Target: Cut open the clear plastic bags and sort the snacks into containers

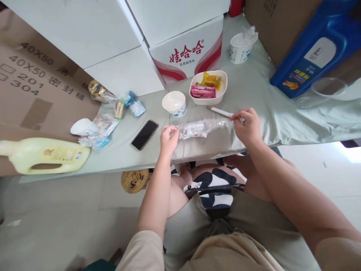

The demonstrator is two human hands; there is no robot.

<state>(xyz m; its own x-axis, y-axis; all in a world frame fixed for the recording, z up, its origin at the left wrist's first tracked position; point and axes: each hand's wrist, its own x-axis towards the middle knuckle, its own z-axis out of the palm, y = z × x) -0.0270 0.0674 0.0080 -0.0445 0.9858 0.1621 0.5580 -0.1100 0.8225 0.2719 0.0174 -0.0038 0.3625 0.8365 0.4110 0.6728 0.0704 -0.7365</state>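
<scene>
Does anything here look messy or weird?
A bit messy: crumpled clear plastic sticks up out of the paper cup at the back right, and small packets lie scattered on the left, instead of gathered like those in the white bowl. No spill shows.

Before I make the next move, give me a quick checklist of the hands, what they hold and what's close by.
1. Left hand gripping the clear plastic packet: ok, fingers on its left end.
2. Right hand holding the slim white tool: ok, by its near end.
3. Tool's dark tip pointing away from the left hand's fingers: ok, it is aimed at the white bowl.
4. Right hand also gripping the packet's right end: cannot tell.
5. Phone out from under the packet: ok, it lies left of the left hand.
6. Paper cup well away from the packet: not ok, it stands just behind the left end.
</scene>
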